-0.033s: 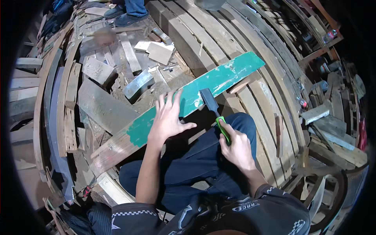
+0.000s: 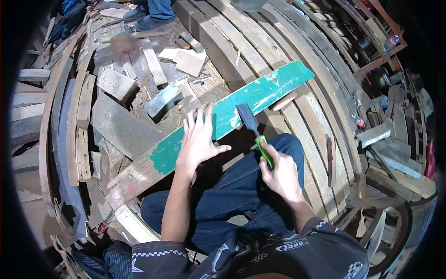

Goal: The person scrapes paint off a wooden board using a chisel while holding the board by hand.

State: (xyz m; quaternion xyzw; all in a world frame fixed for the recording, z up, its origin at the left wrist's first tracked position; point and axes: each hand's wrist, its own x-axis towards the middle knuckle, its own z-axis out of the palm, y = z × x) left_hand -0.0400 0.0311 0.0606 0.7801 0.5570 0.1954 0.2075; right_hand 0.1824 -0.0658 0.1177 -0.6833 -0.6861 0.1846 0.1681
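Note:
A long plank (image 2: 260, 88) with scuffed green paint and a bare, pinkish wooden left end lies diagonally across my front. My left hand (image 2: 195, 146) rests on it left of its middle, fingers spread over the paint and thumb out to the right. My right hand (image 2: 278, 174) grips the green handle of a wide, flat metal scraper (image 2: 247, 117), whose blade edge meets the paint just right of my left hand. A narrow wooden stick (image 2: 283, 103) shows beside the plank’s lower edge. My bent legs in dark jeans are below the plank.
Wooden slats (image 2: 325, 139) run along the right. Wood offcuts (image 2: 188, 63) and a metallic block (image 2: 162, 100) litter the upper left. Another person's shoes and legs (image 2: 158, 14) are at the top. A red-handled tool (image 2: 103, 227) lies lower left, long boards (image 2: 72, 139) along the left.
My left hand has shifted very slightly upward on the plank. The scraper and plank look the same.

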